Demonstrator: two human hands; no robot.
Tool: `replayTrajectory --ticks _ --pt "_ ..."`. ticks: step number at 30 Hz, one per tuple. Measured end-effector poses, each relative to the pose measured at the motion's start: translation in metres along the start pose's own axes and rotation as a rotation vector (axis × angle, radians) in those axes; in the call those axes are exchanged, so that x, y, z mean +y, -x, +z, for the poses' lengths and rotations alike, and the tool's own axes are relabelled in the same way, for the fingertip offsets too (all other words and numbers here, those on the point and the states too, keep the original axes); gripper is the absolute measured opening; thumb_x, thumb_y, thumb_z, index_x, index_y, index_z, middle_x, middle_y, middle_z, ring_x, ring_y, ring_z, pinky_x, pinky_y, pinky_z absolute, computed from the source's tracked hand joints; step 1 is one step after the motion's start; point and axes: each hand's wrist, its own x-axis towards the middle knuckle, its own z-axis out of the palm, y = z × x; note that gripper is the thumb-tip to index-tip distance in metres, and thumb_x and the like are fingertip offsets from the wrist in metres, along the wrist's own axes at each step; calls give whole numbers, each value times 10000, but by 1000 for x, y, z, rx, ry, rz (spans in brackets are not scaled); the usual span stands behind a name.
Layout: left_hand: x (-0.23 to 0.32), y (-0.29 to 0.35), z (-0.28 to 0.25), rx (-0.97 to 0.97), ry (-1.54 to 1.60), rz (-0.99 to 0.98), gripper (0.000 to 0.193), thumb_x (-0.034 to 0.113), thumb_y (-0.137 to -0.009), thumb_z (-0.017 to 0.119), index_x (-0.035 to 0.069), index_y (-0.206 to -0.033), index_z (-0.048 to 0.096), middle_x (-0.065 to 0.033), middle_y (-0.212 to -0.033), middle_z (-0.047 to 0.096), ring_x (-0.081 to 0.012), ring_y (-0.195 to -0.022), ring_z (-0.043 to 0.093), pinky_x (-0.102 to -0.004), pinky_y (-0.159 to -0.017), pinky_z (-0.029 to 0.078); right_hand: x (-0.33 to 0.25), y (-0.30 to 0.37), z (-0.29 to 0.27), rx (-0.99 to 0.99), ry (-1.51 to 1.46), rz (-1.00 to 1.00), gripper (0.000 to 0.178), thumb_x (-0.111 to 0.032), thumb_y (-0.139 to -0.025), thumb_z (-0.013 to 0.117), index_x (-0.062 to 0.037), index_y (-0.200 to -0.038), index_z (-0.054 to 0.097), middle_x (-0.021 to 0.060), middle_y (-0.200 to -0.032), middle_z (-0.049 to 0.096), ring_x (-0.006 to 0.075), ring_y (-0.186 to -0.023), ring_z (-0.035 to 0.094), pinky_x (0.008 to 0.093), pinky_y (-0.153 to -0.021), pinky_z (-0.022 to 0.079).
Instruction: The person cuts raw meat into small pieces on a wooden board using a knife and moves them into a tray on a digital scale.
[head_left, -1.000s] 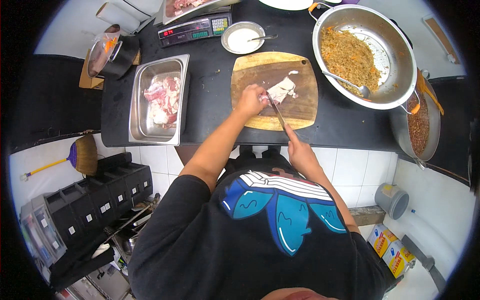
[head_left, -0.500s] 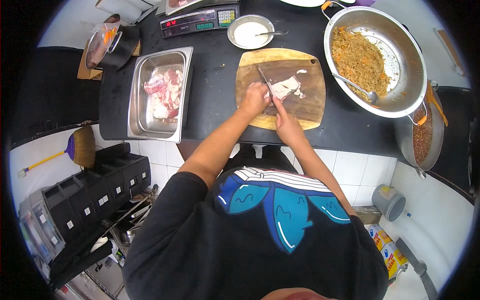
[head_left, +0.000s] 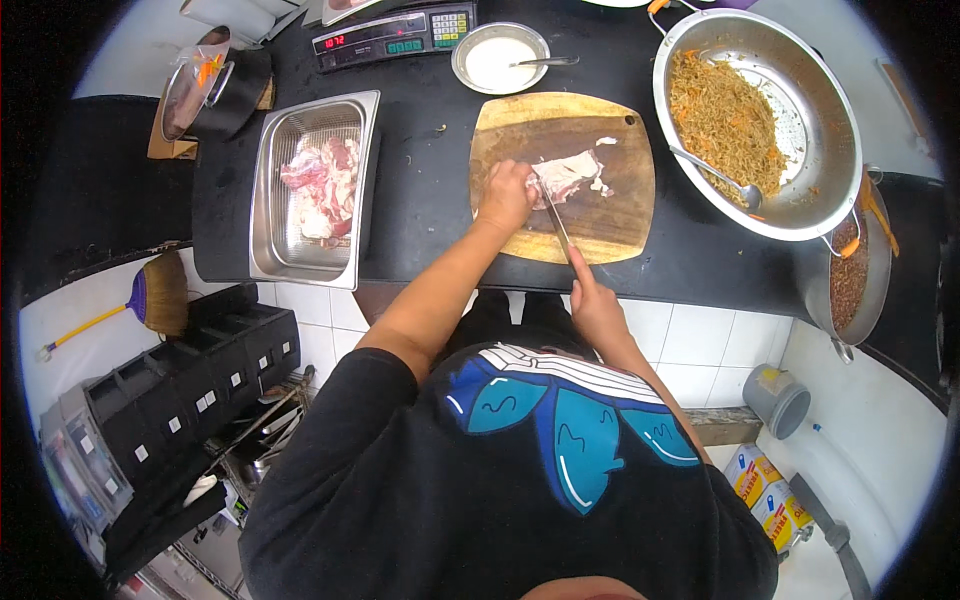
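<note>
Meat [head_left: 572, 172], one pale piece: lying on wooden cutting board [head_left: 622, 215], left end clamped under my left hand [head_left: 508, 197], fingers curled together. Knife [head_left: 556, 221], one: handle closed in my right hand [head_left: 598, 312], blade across the meat beside my left fingers. Steel tray [head_left: 262, 200], one: left of the board, apart, holding raw pieces [head_left: 322, 188].

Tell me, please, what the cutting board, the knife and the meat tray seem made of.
Cutting board: probably matt wood, with pale yellowish edges and a darker brown middle.
Knife: its blade looks like smooth metal, likely steel, by the grey sheen.
Meat tray: probably stainless steel, with a bright, reflective rim.
</note>
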Motion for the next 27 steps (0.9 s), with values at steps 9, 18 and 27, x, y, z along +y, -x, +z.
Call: replayTrajectory --ticks 9,18,27 --pt "11 2 -4 129 25 -8 179 56 -655 659 87 -823 604 -125 -831 553 -346 -854 549 -446 -753 450 -2 7 -4 92 -264 -85 596 -109 -934 455 -264 -1478 268 274 -778 617 451 -761 609 528 -681 443" --pt "5 6 -4 108 -10 135 142 22 -630 638 100 -746 611 -78 -802 548 -297 -823 544 -409 -731 468 -8 3 -17 0 10 -40 643 -124 -917 477 -275 -1488 223 264 -756 626 448 -733 616 558 -677 457" --pt "3 3 -3 89 98 164 124 14 -635 628 77 -738 600 -97 -763 557 -315 -796 554 -417 -733 473 -23 -82 5 150 -34 -172 636 -80 -902 483 -258 -1475 272 306 -834 618 478 -759 603 534 -665 460"
